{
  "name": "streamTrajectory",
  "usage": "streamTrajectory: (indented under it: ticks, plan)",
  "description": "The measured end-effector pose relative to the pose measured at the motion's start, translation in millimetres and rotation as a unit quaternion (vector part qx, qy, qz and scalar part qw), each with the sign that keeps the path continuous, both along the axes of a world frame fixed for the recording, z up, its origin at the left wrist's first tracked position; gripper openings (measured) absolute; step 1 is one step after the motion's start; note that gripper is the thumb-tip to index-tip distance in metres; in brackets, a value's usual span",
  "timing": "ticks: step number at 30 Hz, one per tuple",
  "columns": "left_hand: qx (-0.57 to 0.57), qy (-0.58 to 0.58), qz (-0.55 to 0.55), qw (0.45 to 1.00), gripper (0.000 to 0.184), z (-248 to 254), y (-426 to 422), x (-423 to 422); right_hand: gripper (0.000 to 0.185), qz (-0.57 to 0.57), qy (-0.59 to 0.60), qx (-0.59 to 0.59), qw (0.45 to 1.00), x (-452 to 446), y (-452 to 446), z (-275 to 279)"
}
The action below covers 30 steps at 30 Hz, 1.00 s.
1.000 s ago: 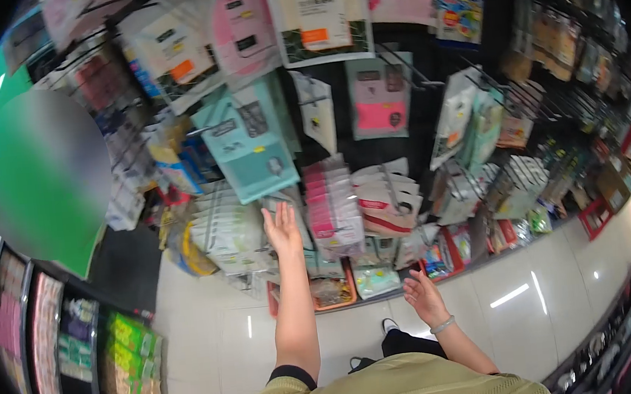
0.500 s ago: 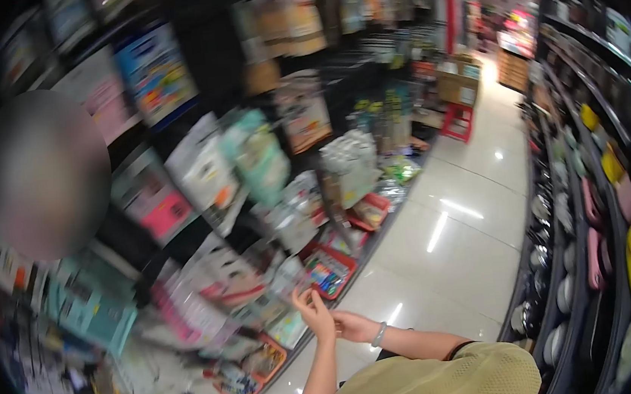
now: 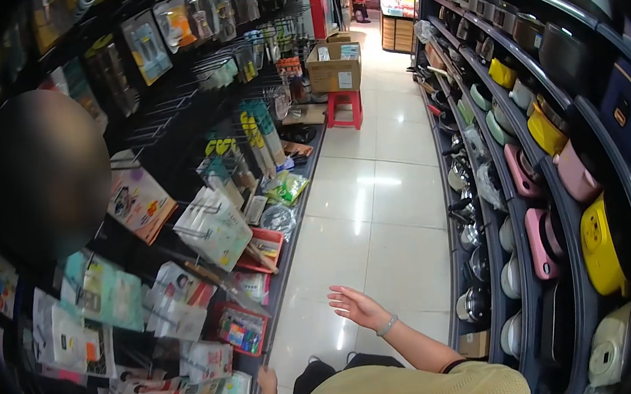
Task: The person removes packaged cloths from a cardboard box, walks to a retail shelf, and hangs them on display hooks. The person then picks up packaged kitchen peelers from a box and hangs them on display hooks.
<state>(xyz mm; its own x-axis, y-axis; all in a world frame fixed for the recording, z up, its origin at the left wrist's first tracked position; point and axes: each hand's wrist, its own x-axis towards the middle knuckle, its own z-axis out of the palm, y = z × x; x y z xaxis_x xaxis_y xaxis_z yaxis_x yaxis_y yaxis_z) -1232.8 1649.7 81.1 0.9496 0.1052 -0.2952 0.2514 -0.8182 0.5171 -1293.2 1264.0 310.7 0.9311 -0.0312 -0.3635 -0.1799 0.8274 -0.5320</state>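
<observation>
My right hand [image 3: 358, 308] is held out over the tiled floor with its fingers stretched and nothing in them. A bracelet circles that wrist. My left hand [image 3: 267, 380] hangs low beside the left shelf edge; its fingers are mostly hidden, so I cannot see whether it holds anything. Nearest to it are a flat pale packet [image 3: 235, 391] and a red tray [image 3: 246, 327] of small colourful packaged goods, both on the bottom shelf. Above these hang white packaged goods [image 3: 216, 229] on hooks.
Shelves of cookware line the right side, with a yellow appliance [image 3: 601, 245] and pink appliances [image 3: 540, 244] among them. Up the aisle, a cardboard box [image 3: 333, 66] stands on a red stool [image 3: 344, 109]. Metal hooks [image 3: 163, 117] stick out from the left rack.
My two hands were together in front of me and are now apart, the left lowered to the left. My view has turned left to right, facing along the aisle.
</observation>
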Motion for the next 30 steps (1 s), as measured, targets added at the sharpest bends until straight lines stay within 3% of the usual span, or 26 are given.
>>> streamTrajectory:
  ticks: [3,6,9,13,16,17,18,19,20,21,22,25,27,29,30]
  plan:
    - [0.106,0.294,-0.061,0.948,0.022,-28.9,15.1,-20.6,0.031,-0.047,0.009,0.022,0.999,17.6,-47.1,-16.0]
    - [0.135,0.398,-0.047,0.906,0.021,-35.8,-15.9,0.9,0.029,-0.072,0.037,0.021,0.997,45.8,-79.5,-22.1]
    - [0.132,0.429,-0.059,0.892,0.020,-56.1,-68.7,56.1,0.029,-0.065,0.039,0.013,0.997,85.7,-115.1,-23.9]
    - [0.099,0.389,-0.092,0.911,0.019,-81.2,-155.5,178.4,0.027,-0.082,0.056,-0.003,0.995,157.3,-170.7,-27.4]
    - [0.066,0.247,-0.178,0.950,0.018,-91.0,-265.4,306.8,0.030,-0.103,0.024,-0.038,0.994,213.0,-218.7,4.9]
    - [-0.026,0.183,-0.152,0.971,0.022,-93.5,-311.4,347.2,0.029,-0.116,0.014,-0.054,0.992,229.4,-238.4,14.0]
    - [-0.032,0.106,-0.243,0.964,0.021,-100.3,-362.6,394.4,0.029,-0.131,0.005,-0.068,0.989,242.2,-257.9,20.3]
    - [-0.086,0.098,-0.255,0.958,0.018,-98.4,-414.9,434.7,0.029,-0.160,0.013,-0.090,0.983,251.8,-276.1,24.4]
    - [-0.132,0.105,-0.196,0.966,0.018,-95.6,-469.4,467.3,0.029,-0.189,0.021,-0.109,0.976,259.3,-294.3,26.6]
    - [-0.227,0.106,-0.174,0.952,0.017,-27.2,-519.5,473.8,0.028,-0.217,0.029,-0.129,0.967,264.0,-311.8,26.1]
    - [-0.324,0.155,-0.154,0.921,0.015,-23.7,-565.6,495.7,0.028,-0.228,0.067,-0.157,0.959,265.8,-329.5,19.0]
    - [-0.342,0.158,-0.225,0.899,0.015,27.2,-676.2,518.9,0.026,-0.242,0.202,-0.229,0.921,255.5,-390.9,-37.5]
    - [-0.270,0.135,-0.340,0.891,0.017,28.5,-719.6,528.6,0.022,-0.234,0.335,-0.257,0.876,220.2,-435.3,-123.0]
    - [-0.192,0.102,-0.443,0.870,0.021,13.4,-756.0,550.9,0.018,-0.281,0.406,-0.204,0.845,168.3,-476.5,-201.7]
    - [-0.149,0.081,-0.489,0.856,0.023,-6.5,-762.5,559.0,0.015,-0.342,0.447,-0.159,0.811,157.9,-491.1,-201.8]
